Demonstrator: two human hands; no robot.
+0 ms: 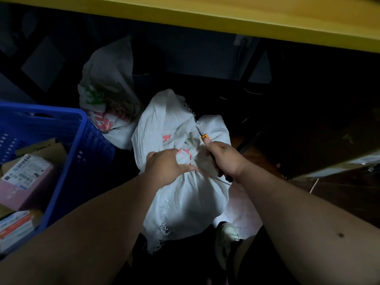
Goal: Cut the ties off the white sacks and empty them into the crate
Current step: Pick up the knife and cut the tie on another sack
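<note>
A white woven sack point(181, 194) stands on the dark floor in front of me, its neck bunched and bound with a pink tie point(188, 156). My left hand point(166, 167) grips the gathered neck just below the tie. My right hand point(224, 158) holds a utility knife point(203, 135) with an orange tip, its blade pointing up and away against the sack's flared top. A second white sack point(107, 93) with green and red print stands behind, to the left. The blue plastic crate point(82, 145) sits at the left.
Several cardboard and pink boxes point(26, 173) lie inside the crate. A yellow table edge point(226, 19) runs overhead across the top. My shoe point(227, 235) shows beneath the sack. Dark shapes and a box sit at the right.
</note>
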